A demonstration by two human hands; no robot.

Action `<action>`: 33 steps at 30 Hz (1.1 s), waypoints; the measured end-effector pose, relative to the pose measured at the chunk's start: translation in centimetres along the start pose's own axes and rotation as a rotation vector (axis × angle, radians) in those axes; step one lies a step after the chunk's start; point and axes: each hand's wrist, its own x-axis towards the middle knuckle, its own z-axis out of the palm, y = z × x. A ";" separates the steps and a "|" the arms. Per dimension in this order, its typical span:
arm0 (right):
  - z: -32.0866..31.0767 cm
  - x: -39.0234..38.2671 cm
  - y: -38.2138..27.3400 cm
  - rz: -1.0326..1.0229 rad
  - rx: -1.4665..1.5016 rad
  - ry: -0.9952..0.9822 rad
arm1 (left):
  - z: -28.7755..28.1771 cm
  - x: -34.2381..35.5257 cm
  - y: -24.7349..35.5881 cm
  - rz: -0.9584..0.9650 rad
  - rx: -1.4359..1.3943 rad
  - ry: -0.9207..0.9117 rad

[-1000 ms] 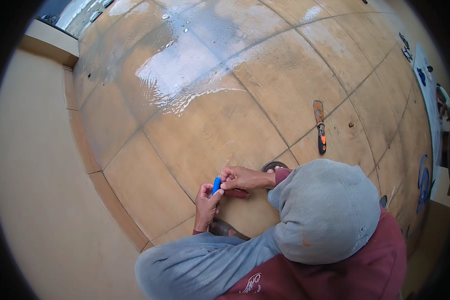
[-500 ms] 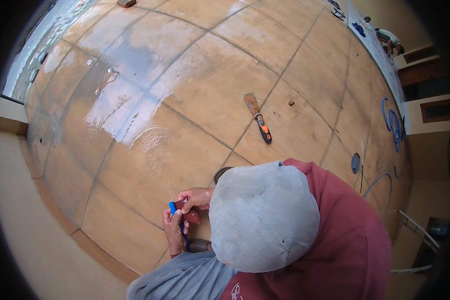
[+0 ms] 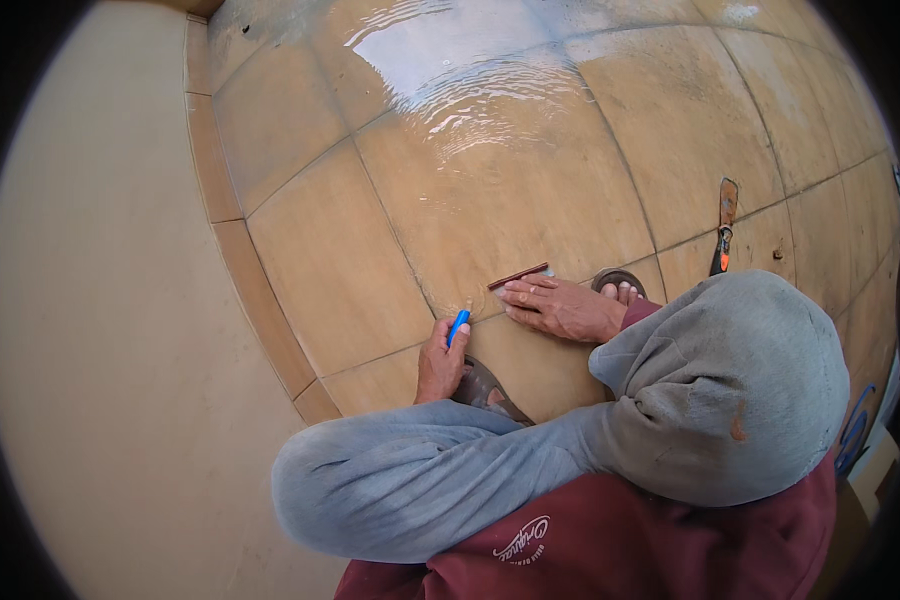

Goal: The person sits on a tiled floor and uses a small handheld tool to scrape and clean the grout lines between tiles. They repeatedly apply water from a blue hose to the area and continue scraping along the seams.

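At the lower middle, my left hand (image 3: 437, 360) is closed round a blue cylindrical piece (image 3: 458, 328), and water ripples at its front end. Just right of it, my right hand (image 3: 568, 310) grips a flat pale tool with a dark red edge (image 3: 518, 276) against the wet tile, fingers laid across its top. A scraper (image 3: 727, 200) with a black and orange handle lies farther right on the floor. My sandaled feet (image 3: 488, 388) are beside and beneath my hands.
Large tan tiles (image 3: 320, 260) carry a rippling puddle (image 3: 420, 70) ahead. A tile skirting (image 3: 255, 290) and beige wall (image 3: 100, 300) run along the left. A blue hose (image 3: 855, 435) lies at the far right. My grey-clad knees fill the lower view.
The red piece, earlier held up against the blue one, is now down on the tile under my right hand, apart from the left. The view has swung, shifting the floor and scraper rightward.
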 end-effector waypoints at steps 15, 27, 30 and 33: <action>-0.2 -1.4 2.5 0.167 0.136 -0.135 | 0.3 1.7 -1.5 0.212 0.110 0.142; 2.5 5.8 2.0 0.020 0.039 -0.156 | 0.3 1.5 -1.9 0.081 -0.402 0.250; 3.6 9.4 3.0 -0.104 0.081 -0.124 | 0.1 0.1 -2.2 0.076 -0.325 0.259; 0.6 14.7 9.5 0.091 -0.097 0.092 | -0.4 -1.7 -2.6 0.148 -0.094 0.326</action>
